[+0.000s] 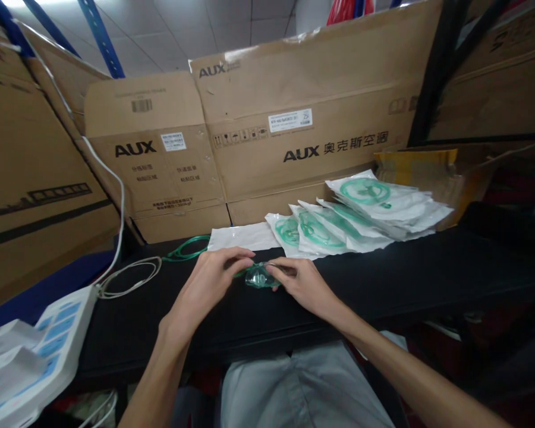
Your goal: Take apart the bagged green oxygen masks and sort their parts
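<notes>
The right hand [305,282] is pinching the clear green breathing mask [259,277] left-front of the overlapping pouches [359,223], apparently steadying its rim; the left hand [214,270] is resting half-curled farther left of the pouches, its hold being unclear

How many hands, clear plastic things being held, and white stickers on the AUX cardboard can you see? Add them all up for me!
Hands: 2 (left hand, right hand)
Clear plastic thing: 1
White stickers: 2 (left sticker, right sticker)
Total: 5
</notes>
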Available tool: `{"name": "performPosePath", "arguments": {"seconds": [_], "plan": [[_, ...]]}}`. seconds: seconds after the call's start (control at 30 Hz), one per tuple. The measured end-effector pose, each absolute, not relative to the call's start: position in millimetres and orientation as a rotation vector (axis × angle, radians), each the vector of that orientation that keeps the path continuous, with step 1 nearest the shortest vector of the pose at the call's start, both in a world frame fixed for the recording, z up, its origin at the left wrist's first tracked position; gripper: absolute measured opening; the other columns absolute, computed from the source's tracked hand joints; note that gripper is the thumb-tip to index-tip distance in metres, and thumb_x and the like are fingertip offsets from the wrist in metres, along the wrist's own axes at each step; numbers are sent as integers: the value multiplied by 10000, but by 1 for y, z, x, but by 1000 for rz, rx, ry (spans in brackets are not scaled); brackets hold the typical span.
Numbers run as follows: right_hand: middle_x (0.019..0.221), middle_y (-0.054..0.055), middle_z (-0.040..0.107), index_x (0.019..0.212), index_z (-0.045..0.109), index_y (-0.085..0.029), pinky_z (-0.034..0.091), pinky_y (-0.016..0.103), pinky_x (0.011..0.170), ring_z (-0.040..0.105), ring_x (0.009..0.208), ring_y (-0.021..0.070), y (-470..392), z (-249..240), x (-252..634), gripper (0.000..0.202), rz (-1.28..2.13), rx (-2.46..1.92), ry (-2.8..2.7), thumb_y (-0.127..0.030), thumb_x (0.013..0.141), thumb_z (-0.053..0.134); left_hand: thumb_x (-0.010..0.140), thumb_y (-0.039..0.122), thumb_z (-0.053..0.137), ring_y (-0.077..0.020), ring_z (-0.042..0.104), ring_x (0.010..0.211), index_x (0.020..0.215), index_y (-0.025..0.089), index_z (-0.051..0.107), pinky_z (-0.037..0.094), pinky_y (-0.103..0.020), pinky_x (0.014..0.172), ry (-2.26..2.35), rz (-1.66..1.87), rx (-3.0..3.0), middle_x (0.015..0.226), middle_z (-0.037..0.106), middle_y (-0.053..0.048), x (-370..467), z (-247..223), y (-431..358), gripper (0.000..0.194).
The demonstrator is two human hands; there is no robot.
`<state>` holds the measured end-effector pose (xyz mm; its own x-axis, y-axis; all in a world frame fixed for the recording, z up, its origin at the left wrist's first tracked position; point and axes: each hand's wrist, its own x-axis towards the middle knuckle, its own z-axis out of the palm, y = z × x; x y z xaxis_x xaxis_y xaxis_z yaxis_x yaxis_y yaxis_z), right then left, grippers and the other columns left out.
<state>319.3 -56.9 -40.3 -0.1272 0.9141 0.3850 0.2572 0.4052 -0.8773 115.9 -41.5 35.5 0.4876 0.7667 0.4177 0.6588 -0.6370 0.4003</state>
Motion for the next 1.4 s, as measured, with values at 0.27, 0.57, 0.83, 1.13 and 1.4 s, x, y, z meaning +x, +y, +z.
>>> {"name": "performPosePath", "arguments": {"seconds": [0.27,0.57,0.83,1.13,1.4], "plan": [[774,25,749,972,775,-170,504,246,654,685,622,152,-60,-38,320,264,746,-1082,-1649,-347,935,584,946,306,565,-205,698,933,960,214,773,482,-276,872,1173,866,2672,1007,766,-38,123,27,-38,228],[872,52,758,985,793,-203,495,267,741,677,775,172,-66,-33,318,207,368,-1094,-1837,-200,936,592,950,297,552,-206,666,903,976,190,761,483,-292,843,1189,801,2701,971,724,-69,126,24,-40,236],[990,73,734,1030,783,-203,535,292,834,693,874,183,-68,-36,316,233,180,-1082,-1887,-157,943,572,932,282,603,-199,688,893,979,219,768,487,-273,813,1220,765,2691,973,754,-35,126,22,-39,183],[1092,123,718,1062,767,-177,587,323,812,717,888,212,-71,-40,314,261,-70,-1093,-1993,-163,967,523,882,242,621,-207,712,832,953,201,781,509,-271,783,1284,763,2612,920,781,-37,130,26,-44,180],[1103,74,757,1008,790,-208,527,310,951,713,1005,201,-72,-31,313,253,233,-1026,-1785,-202,958,542,895,347,610,-218,726,918,1040,222,775,515,-271,856,1141,773,2423,987,797,-23,122,19,-26,253]]}}
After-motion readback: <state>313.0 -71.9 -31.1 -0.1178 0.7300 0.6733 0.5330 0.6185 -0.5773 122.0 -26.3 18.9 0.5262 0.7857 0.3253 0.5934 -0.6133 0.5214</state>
